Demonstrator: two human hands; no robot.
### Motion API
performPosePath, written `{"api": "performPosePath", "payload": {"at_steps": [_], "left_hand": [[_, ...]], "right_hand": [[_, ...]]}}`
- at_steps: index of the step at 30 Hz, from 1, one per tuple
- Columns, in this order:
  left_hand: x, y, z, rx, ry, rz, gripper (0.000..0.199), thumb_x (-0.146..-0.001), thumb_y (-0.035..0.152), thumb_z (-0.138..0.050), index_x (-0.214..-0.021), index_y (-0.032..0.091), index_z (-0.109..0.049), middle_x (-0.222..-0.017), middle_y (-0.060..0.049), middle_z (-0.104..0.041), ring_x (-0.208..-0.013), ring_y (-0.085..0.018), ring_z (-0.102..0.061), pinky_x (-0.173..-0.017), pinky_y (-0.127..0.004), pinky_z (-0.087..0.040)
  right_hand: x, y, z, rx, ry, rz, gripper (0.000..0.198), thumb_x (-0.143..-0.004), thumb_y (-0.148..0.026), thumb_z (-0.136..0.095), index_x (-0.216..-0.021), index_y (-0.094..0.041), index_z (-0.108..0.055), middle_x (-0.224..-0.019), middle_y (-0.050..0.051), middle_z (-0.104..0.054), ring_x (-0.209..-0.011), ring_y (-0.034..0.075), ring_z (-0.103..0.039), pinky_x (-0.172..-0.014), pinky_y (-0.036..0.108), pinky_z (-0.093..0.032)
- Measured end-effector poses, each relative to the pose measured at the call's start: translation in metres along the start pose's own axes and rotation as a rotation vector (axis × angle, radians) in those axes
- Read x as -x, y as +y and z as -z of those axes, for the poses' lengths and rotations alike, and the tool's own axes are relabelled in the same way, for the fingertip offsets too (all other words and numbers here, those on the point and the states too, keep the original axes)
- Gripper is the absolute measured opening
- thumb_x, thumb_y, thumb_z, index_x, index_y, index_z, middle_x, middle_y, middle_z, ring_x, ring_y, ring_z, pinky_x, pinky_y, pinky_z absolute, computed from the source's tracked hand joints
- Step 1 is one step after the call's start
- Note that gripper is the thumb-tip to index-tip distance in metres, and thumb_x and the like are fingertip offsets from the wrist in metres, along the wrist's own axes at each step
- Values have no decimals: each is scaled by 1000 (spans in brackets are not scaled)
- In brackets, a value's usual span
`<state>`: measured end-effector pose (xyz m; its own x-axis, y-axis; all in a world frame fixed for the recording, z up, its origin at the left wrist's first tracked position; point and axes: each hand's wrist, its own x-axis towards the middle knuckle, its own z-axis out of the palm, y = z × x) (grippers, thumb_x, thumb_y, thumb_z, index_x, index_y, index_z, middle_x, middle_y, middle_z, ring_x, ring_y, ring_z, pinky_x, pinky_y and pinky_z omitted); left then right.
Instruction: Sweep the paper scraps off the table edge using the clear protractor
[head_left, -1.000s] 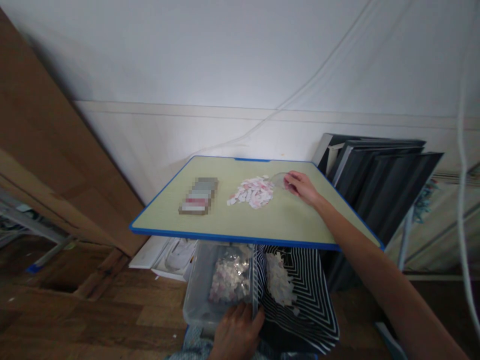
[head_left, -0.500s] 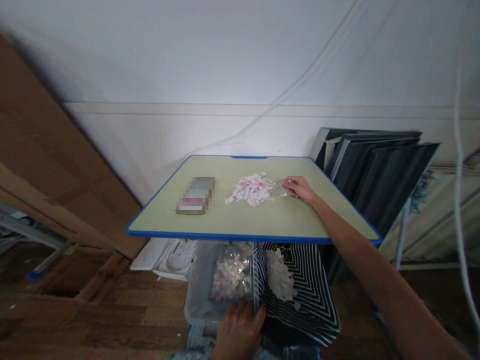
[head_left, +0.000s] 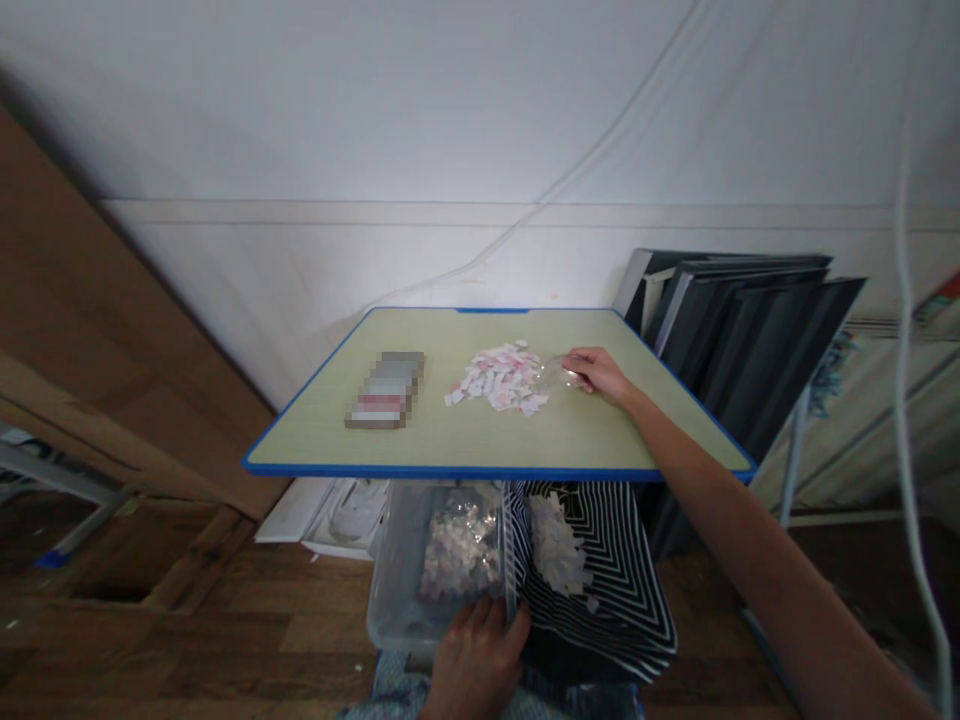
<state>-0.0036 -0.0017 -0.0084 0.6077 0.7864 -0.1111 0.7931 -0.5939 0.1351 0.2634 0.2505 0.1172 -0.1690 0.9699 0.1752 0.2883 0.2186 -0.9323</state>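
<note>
Two hands are mine to steer. My right hand [head_left: 600,375] reaches out over the bench [head_left: 315,440], fingers pinched on a small clear bag [head_left: 553,374] whose mouth touches the right edge of one heap of little pink and white paper slips [head_left: 496,376]. My left hand [head_left: 475,660] is low, below the bench's near edge, fingers curled over the rim of a clear plastic tub [head_left: 390,600] and gripping it.

To do this well, I judge the bag should stay low and close against the heap, so slips slide across the surface rather than scatter; a light pinch on the thin film should keep the mouth from collapsing. I would hold the left hand steady on the tub rim so it does not tip.

Counting outward: one bag in the right hand, one loose heap on the bench, too many slips to count. One flat blurred object [head_left: 385,390] lies left of the heap, well apart from it. Below, the one tub holds a mound of small filled bags [head_left: 459,545], the number not readable. Just beside it, one black and white striped cloth [head_left: 607,580] carries a second heap of pale slips [head_left: 559,545]. Several dark panels [head_left: 750,330] lean against the wall at right, at least three. One wooden board [head_left: 90,340] leans at left.
</note>
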Motion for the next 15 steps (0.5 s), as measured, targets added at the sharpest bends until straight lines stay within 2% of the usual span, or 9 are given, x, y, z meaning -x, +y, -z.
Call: {"api": "performPosePath", "payload": {"at_steps": [4,9,12,15], "left_hand": [[-1,0,-3,6,1,2,44,-81,19,-56,-125,24,-49,-102,-10,-65,-93,-24,-60,-78,-37,-51],[0,1,-2,9,25,18,42,-81,18,-55,-123,24,-51,-100,-9,-65,-92,-23,-60,-77,-35,-51],[0,1,1,5,4,14,43,-81,19,-56,-123,24,-51,-101,-9,-65,-92,-23,-60,-78,-36,-51],[1,1,5,15,-23,8,44,-82,20,-56,-124,23,-49,-104,-10,-65,-95,-24,-60,-79,-37,-51]], "right_hand": [[4,-6,0,28,-91,-13,33,-66,-44,-68,-58,-16,-54,-41,-5,-45,-30,4,-33,-30,21,-20],[7,-12,-4,53,-127,8,35,-70,-48,-66,-60,-16,-54,-46,-4,-49,-34,4,-38,-33,19,-26],[8,-14,-5,69,-189,-6,35,-67,-47,-67,-58,-16,-55,-45,-4,-50,-33,5,-39,-33,20,-28],[10,-16,-4,68,-187,0,35,-68,-49,-65,-61,-16,-56,-45,-4,-49,-33,5,-39,-33,20,-28]]}}
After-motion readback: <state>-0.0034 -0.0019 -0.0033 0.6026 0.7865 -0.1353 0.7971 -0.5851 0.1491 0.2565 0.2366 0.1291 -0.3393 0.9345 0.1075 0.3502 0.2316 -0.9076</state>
